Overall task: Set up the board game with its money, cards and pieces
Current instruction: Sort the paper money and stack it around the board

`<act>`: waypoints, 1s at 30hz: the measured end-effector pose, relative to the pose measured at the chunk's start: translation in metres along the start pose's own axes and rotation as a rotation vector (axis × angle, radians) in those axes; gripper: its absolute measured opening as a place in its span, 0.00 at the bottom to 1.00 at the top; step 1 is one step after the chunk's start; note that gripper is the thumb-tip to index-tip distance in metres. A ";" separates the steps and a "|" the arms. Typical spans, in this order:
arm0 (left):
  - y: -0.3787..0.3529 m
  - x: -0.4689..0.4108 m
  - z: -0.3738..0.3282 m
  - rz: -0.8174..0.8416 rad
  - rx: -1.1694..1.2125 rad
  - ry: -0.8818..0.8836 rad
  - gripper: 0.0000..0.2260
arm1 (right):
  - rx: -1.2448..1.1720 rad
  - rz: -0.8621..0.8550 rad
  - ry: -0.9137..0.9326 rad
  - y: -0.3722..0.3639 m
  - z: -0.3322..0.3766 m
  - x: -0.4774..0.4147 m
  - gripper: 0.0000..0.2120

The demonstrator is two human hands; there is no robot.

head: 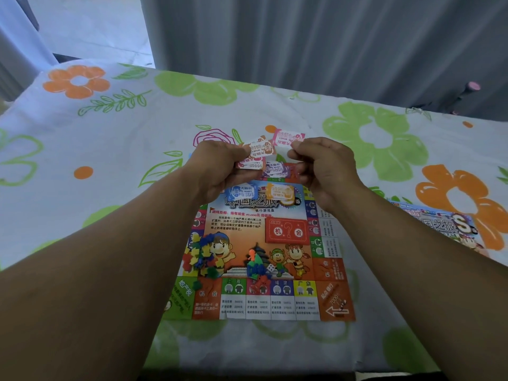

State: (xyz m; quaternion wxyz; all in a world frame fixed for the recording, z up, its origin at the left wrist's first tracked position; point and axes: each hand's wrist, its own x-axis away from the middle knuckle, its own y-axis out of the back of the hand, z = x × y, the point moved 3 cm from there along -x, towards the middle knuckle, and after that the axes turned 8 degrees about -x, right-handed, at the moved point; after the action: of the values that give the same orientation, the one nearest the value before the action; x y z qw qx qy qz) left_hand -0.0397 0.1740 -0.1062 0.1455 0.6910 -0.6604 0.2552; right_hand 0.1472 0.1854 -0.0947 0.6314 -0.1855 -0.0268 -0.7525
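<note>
The colourful paper game board (275, 270) lies flat on the flowered cloth. Above its far edge my left hand (217, 166) grips a small stack of orange play-money notes (257, 152). Just to the right, my right hand (327, 169) pinches a pink note (288, 137) by its lower edge. On the board's far part lie a blue note (243, 191), a yellow-orange note (280, 192) and a purple note (276, 169). A heap of small coloured plastic houses (202, 257) sits at the board's left. Pawns and a white die (270, 268) stand near the board's middle.
The flowered tablecloth (110, 149) covers the whole table. The printed game packaging sheet (445, 221) lies to the right of the board. Grey curtains (330, 37) hang behind the far table edge, with a dark object topped in pink (471, 88) at the far right.
</note>
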 end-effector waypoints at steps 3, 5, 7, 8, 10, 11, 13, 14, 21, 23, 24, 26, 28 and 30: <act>-0.003 -0.002 0.001 0.002 0.013 -0.008 0.10 | 0.028 0.102 -0.054 -0.005 -0.003 0.001 0.03; -0.003 -0.003 0.002 0.014 0.002 -0.009 0.10 | 0.077 0.128 -0.093 -0.007 -0.007 0.001 0.04; -0.003 -0.004 0.003 0.040 0.002 -0.005 0.10 | 0.130 0.129 -0.116 -0.007 -0.011 0.001 0.04; -0.003 -0.004 0.003 0.049 0.006 -0.006 0.10 | 0.154 0.124 -0.120 -0.007 -0.012 0.000 0.04; -0.003 -0.005 0.003 0.062 0.019 -0.010 0.10 | 0.194 0.118 -0.114 -0.007 -0.014 0.000 0.04; -0.003 -0.005 0.003 0.068 0.027 -0.011 0.10 | 0.209 0.118 -0.109 -0.008 -0.015 -0.001 0.05; -0.003 -0.005 0.003 0.079 0.037 -0.002 0.10 | 0.233 0.119 -0.098 -0.009 -0.016 0.000 0.05; -0.004 -0.005 0.004 0.083 0.034 0.004 0.10 | 0.239 0.120 -0.093 -0.009 -0.017 -0.001 0.05; -0.002 -0.003 0.004 0.068 0.017 0.018 0.09 | 0.235 0.131 -0.092 -0.013 -0.020 0.000 0.03; -0.001 -0.003 0.004 0.070 0.016 0.024 0.10 | 0.233 0.136 -0.101 -0.014 -0.021 0.001 0.03; 0.000 -0.003 0.005 0.071 0.014 0.027 0.10 | 0.236 0.135 -0.105 -0.014 -0.021 0.001 0.04; 0.001 -0.003 0.005 0.071 0.009 0.033 0.10 | 0.235 0.135 -0.111 -0.014 -0.021 0.001 0.04; 0.001 -0.004 0.006 0.069 0.000 0.036 0.10 | 0.228 0.138 -0.115 -0.015 -0.021 0.002 0.04; 0.002 -0.005 0.006 0.063 0.002 0.039 0.10 | 0.227 0.142 -0.118 -0.015 -0.022 0.002 0.03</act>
State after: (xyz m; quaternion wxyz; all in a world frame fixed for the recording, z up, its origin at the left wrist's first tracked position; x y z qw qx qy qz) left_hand -0.0407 0.1745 -0.1144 0.1494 0.6651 -0.6786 0.2736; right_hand 0.1271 0.1806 -0.1111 0.6971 -0.1585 -0.1358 -0.6859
